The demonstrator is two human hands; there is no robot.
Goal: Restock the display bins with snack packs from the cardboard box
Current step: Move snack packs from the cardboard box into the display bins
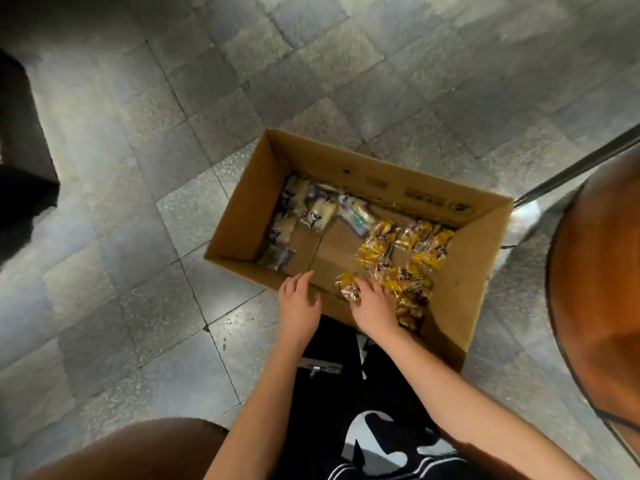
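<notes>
1. The cardboard box (464,282) stands open on the grey tiled floor (138,202), directly in front of the person.
2. Inside, purple-and-white snack packs (311,213) lie along the box's left end, and yellow snack packs (412,251) are heaped at its right end, with bare box bottom between them.
3. The left hand (299,303) hovers over the box's near rim, fingers straight and loosely spread, holding nothing.
4. The right hand (374,306) reaches into the yellow heap. Its thumb and forefinger seem to pinch a single yellow pack (348,287) raised at the near rim, though blur hides the grip.
5. An orange round surface (595,289) with a dark rim sits just right of the box.
</notes>
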